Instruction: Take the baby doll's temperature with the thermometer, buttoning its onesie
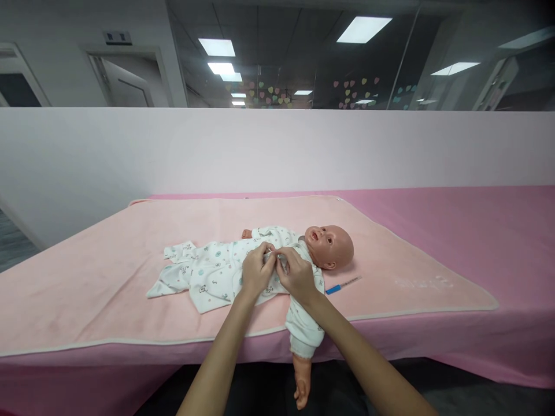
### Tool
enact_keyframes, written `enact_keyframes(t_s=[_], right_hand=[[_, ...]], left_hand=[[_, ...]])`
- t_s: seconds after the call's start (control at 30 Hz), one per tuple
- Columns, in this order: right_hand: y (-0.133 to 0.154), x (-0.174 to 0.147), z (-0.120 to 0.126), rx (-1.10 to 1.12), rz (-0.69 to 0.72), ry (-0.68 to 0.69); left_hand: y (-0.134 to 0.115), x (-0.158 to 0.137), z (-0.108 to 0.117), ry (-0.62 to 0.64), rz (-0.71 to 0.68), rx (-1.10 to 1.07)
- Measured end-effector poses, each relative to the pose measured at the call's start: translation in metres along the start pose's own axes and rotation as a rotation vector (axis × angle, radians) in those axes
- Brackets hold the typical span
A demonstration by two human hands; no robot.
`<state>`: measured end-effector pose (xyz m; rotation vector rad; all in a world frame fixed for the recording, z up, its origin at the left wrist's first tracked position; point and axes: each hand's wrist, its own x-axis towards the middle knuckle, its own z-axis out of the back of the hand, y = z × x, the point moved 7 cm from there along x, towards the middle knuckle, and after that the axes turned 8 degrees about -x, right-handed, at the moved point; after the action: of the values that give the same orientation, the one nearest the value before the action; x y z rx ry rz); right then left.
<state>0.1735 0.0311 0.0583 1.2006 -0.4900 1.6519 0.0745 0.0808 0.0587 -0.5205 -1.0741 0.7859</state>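
Note:
A baby doll [332,245] lies on its back, head to the right, dressed in a white printed baby outfit [217,271]. Over the doll's chest, my left hand [259,268] and my right hand [297,271] meet with their fingertips close together. Both hands are closed in a pinch at the front of the outfit, and the fabric between them is mostly covered by my fingers. One doll arm [302,375] hangs over the table's near edge, while the other lies on the far side. A blue-ended thermometer-like stick [342,285] rests beside the doll's head.
Beneath the doll is a peach blanket [125,312] with a pale border, spread on a pink tablecloth [489,248]. A white partition [277,150] rises behind the table. The table's front edge runs close to my body.

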Motion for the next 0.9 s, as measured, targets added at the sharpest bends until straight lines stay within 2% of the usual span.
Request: enact_keyframes(t_s=[0.63,0.9], right_hand=[[-0.004,-0.002,-0.005,0.013,-0.019,0.01],[-0.014,-0.002,-0.004,0.153,-0.155,0.017]], left_hand=[[-0.005,-0.001,0.003,-0.075,-0.047,0.041],[-0.007,-0.003,0.006,-0.146,-0.063,0.012]])
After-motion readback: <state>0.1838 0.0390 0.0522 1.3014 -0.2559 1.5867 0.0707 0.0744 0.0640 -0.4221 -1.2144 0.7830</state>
